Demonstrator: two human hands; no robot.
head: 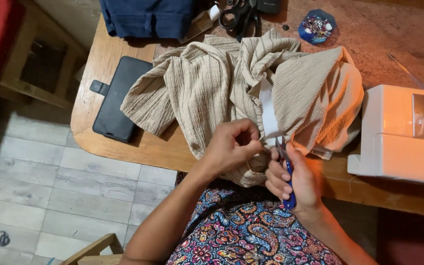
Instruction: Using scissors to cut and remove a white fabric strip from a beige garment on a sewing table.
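A crumpled beige crinkled garment (212,83) lies heaped on the wooden table (99,54) and hangs over its front edge. A white strip (270,114) runs down its folds. My left hand (231,146) pinches the fabric edge near the strip's lower end. Right beside it, my right hand (295,179) grips small blue-handled thread snips (286,169), their blades pointing up at the pinched spot.
A white sewing machine (398,132) stands at the right. A black phone case (116,98) lies left of the garment. Black scissors (239,14), folded navy cloth (145,17) and a blue dish of small bits (316,25) sit at the back. Tiled floor shows at the left.
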